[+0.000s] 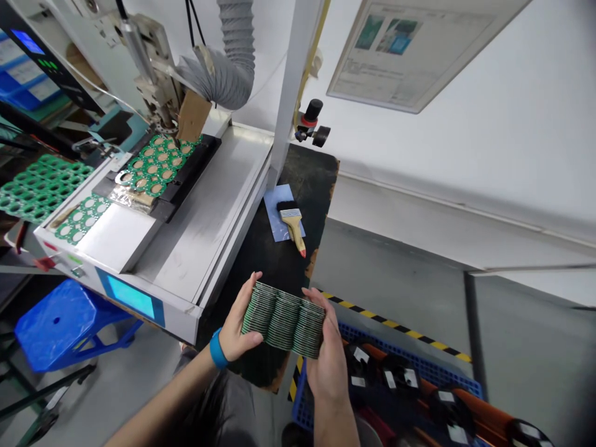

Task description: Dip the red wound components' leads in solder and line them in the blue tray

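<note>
A thick stack of green circuit board panels [284, 320] is held edge-on between both hands, above the near end of a black mat [298, 180]. My left hand [239, 329], with a blue wristband, grips the stack's left end, thumb underneath. My right hand [328, 347] clamps the right end, fingers curled over the top edge. Both hands are closed on the stack.
A white machine [186, 230] with a blue screen stands at left, green panels [156, 164] on its bed under a grey hose. A brush [293, 223] lies on a blue cloth. More green panels [40, 186] sit far left. Blue crate with reels [419, 385] lower right; blue stool [60, 323] lower left.
</note>
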Available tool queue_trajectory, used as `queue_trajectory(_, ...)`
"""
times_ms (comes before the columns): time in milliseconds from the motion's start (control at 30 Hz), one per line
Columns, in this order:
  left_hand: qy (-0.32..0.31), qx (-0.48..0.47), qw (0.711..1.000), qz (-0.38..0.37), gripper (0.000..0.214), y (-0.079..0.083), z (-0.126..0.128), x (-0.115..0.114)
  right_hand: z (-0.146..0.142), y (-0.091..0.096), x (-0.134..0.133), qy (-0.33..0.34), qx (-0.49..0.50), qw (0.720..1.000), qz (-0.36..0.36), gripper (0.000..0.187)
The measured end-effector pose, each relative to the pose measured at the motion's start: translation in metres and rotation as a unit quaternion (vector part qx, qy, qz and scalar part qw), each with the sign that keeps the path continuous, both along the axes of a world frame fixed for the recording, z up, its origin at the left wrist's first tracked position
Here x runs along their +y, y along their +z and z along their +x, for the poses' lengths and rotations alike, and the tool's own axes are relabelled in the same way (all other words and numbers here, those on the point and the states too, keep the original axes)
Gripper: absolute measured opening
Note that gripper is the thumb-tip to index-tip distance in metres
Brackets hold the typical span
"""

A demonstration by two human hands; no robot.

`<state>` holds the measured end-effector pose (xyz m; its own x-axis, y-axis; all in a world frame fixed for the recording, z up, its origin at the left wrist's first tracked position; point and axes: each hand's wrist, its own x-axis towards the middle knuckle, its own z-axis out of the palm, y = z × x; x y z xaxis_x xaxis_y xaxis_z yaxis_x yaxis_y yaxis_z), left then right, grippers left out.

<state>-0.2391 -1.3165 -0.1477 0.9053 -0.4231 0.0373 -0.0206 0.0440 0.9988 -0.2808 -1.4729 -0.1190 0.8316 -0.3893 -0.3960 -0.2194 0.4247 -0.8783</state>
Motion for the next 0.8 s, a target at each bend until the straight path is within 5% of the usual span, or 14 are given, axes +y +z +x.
queue_trajectory(267,-0.024,0.004,1.000,-0.013,0.096,0.003,-0.002,0.004,0.006,0.001,0.004,-0.033,0.021,0.998,-0.053,0.034)
queue_trajectory(467,-0.023,-0.001,1.000,0.000,0.093,0.004,-0.001,0.004,0.006,0.002,0.006,-0.043,0.035,0.998,0.025,0.041)
queue_trajectory(800,-0.035,-0.046,0.998,0.014,0.080,0.008,0.001,0.009,0.007,-0.006,-0.005,0.002,0.034,0.999,0.029,0.041)
